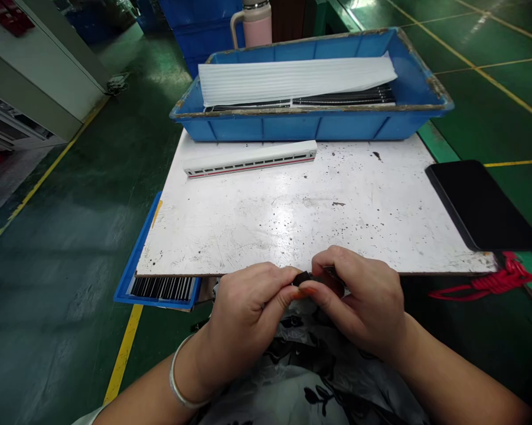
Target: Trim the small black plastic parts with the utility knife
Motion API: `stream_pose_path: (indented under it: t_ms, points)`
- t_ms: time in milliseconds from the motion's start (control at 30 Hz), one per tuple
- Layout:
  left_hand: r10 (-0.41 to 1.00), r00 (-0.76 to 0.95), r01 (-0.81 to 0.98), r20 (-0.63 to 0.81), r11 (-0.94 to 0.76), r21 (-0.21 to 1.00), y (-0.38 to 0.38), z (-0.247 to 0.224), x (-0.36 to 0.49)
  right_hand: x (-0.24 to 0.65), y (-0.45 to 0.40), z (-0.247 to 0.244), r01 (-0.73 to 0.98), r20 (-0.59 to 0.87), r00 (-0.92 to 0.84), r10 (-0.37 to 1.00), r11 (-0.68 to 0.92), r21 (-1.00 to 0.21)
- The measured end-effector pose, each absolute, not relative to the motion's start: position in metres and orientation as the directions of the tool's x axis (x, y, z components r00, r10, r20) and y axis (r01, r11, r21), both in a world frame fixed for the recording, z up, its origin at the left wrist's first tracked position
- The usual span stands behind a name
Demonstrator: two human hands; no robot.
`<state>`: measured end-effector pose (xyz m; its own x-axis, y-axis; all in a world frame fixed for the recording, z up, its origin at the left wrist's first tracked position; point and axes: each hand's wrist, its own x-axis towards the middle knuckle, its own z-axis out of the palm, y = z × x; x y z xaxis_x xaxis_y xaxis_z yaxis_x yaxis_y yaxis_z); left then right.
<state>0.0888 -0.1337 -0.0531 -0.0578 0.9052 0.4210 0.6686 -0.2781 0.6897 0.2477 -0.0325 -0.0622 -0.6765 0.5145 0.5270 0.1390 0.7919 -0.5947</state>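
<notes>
My left hand (248,313) and my right hand (358,298) meet at the front edge of a scuffed white board (292,224). Fingertips of both pinch a small black part (303,278), mostly hidden by my fingers. A thin metallic piece may show beside it, but I cannot tell. Further up the board lies a white model train carriage body (250,159) with a red stripe and dark windows, well away from both hands. A silver bangle (181,372) circles my left wrist.
A blue plastic crate (310,127) behind the board holds white ribbed sheeting (292,79) over black strips (345,97). A blue tray (162,289) of black strips sits under the board's left corner. A black tablet-like slab (482,203) and red cord (500,280) lie right.
</notes>
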Motion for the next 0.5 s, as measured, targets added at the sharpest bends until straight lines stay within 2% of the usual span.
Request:
stream_pose_path:
  t_ms: [133,233,300,367,500]
  points:
    - [0.887,-0.005,0.771,0.462,-0.291,0.567,-0.1337,-0.0534,0.0893,0.2483,-0.0358,-0.0566,0.116,0.427,-0.705,0.567,0.685,-0.719]
    - [0.888,0.005,0.805,0.461,-0.277,0.525,-0.1357,-0.0532,0.088,0.2496,-0.0346,-0.0553,0.166,0.25,-0.652,0.716,0.456,-0.874]
    - [0.892,0.011,0.817,0.451,-0.269,0.511,-0.1371,-0.0521,0.0868,0.2502,-0.0329,-0.0556,0.194,0.154,-0.603,0.783,0.331,-0.924]
    - [0.901,0.017,0.832,0.434,-0.254,0.494,-0.1379,-0.0503,0.0858,0.2501,-0.0318,-0.0558,0.207,0.13,-0.602,0.788,0.312,-0.927]
    - [0.928,0.023,0.858,0.371,-0.209,0.47,-0.138,-0.0452,0.0837,0.2486,-0.0321,-0.0545,0.227,0.181,-0.654,0.735,0.419,-0.879]
